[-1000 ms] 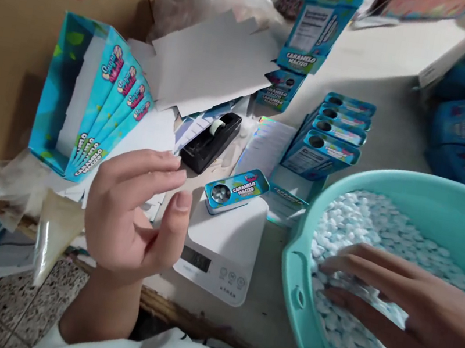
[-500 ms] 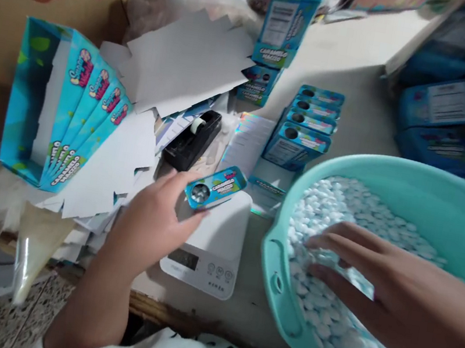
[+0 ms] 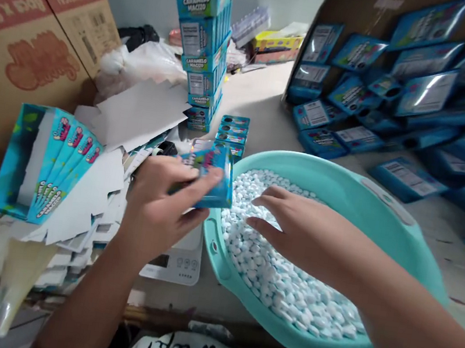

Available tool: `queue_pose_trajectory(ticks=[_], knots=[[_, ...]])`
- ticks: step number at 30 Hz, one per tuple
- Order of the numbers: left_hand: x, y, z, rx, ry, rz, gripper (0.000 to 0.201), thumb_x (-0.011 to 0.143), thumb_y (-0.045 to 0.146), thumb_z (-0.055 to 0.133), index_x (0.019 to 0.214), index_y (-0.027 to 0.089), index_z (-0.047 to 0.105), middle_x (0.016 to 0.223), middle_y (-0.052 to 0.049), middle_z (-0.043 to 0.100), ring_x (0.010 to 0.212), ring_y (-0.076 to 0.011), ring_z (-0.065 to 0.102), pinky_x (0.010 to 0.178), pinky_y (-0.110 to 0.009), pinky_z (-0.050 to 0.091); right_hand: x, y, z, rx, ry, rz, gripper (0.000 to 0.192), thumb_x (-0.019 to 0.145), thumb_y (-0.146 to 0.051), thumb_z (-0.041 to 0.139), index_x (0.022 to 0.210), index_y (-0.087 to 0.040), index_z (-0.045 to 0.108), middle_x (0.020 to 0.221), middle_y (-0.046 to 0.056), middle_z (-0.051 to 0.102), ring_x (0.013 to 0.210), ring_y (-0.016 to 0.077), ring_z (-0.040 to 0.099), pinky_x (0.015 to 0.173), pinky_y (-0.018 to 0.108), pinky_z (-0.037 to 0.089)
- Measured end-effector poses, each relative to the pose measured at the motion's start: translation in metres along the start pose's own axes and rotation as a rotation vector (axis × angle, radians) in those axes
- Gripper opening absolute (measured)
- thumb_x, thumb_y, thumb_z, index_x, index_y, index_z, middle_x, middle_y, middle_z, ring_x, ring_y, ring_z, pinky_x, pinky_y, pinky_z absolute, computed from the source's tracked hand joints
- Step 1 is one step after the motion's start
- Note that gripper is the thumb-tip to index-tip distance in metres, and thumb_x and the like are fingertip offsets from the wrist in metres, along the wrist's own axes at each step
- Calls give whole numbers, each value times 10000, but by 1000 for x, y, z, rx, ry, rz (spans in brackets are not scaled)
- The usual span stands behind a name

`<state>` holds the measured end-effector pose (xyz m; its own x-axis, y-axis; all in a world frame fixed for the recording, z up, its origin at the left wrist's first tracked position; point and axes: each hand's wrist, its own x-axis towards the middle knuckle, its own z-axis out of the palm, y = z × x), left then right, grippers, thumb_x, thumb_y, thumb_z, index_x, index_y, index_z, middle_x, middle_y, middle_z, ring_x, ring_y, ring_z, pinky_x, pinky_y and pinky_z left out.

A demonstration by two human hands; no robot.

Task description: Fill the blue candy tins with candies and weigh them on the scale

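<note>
Fingers of the left hand [image 3: 156,209] are clamping around a small blue candy box [image 3: 210,176], holding it just above the white scale [image 3: 177,259] and beside the rim of the teal basin [image 3: 346,183]. Spread flat, the right hand [image 3: 294,231] is resting empty on the white candies [image 3: 269,274] filling that basin. Farther back, a stack of blue boxes [image 3: 202,46] is standing on the table [image 3: 264,108].
</note>
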<state>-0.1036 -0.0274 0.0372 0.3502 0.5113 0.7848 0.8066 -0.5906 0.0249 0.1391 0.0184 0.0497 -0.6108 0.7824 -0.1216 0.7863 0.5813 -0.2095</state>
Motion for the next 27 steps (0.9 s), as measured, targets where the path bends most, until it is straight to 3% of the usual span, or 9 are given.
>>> queue_pose_trajectory(ticks=[2, 3, 6, 9, 12, 15, 23, 27], knots=[[11, 4, 6, 63, -255, 88, 389, 861, 68, 672, 1224, 203, 701, 924, -65, 631, 934, -239, 590, 793, -378, 570, -3, -4, -6, -46, -100, 24, 350, 1010, -353, 451, 992, -145, 732, 1042, 144, 713, 845, 259, 690, 741, 367, 531], [15, 6, 8, 91, -312, 121, 368, 877, 46, 629, 1210, 185, 702, 917, -72, 634, 920, -240, 581, 759, -365, 567, -4, -6, -8, -71, -155, 34, 365, 1020, -298, 411, 962, -135, 732, 1023, 153, 717, 828, 263, 693, 728, 371, 529], [19, 12, 10, 121, -230, 180, 360, 909, 38, 589, 1226, 175, 688, 945, -84, 638, 951, -242, 574, 808, -381, 572, -9, -11, -15, -108, -204, 52, 435, 1024, -184, 317, 926, -108, 733, 987, 182, 726, 812, 290, 708, 702, 392, 532], [19, 20, 5, 131, -155, 178, 373, 920, 57, 620, 1259, 202, 672, 976, -80, 641, 1006, -245, 578, 904, -410, 565, -12, -12, -19, -105, -192, 65, 388, 1017, -177, 366, 955, -106, 742, 993, 189, 733, 867, 319, 724, 732, 418, 556], [17, 25, 4, 167, -275, 166, 348, 919, 55, 605, 1222, 199, 696, 953, -82, 643, 954, -245, 567, 835, -392, 574, -15, -12, -23, -104, -187, 73, 383, 1027, -208, 380, 975, -105, 745, 1015, 191, 737, 906, 333, 729, 765, 439, 572], [16, 23, 8, 161, -399, 187, 350, 906, 44, 579, 1199, 181, 712, 915, -83, 641, 869, -238, 542, 746, -370, 571, -17, -14, -27, -153, -165, 28, 388, 1003, -108, 353, 993, -97, 741, 1007, 178, 745, 914, 314, 732, 791, 418, 571], [1, 17, -9, 47, -267, 57, 440, 896, 85, 612, 1304, 240, 668, 999, -83, 674, 969, -245, 607, 852, -412, 567, -15, -9, -20, -134, -215, 34, 372, 941, -41, 363, 931, -135, 723, 965, 152, 747, 864, 282, 726, 761, 388, 562], [-22, 3, -23, -56, -191, -127, 439, 881, 145, 683, 1310, 239, 674, 1034, -70, 707, 946, -214, 663, 852, -361, 576, -15, -4, -15, -60, -168, 14, 340, 943, -102, 404, 865, -162, 730, 921, 136, 734, 867, 269, 716, 806, 396, 559]])
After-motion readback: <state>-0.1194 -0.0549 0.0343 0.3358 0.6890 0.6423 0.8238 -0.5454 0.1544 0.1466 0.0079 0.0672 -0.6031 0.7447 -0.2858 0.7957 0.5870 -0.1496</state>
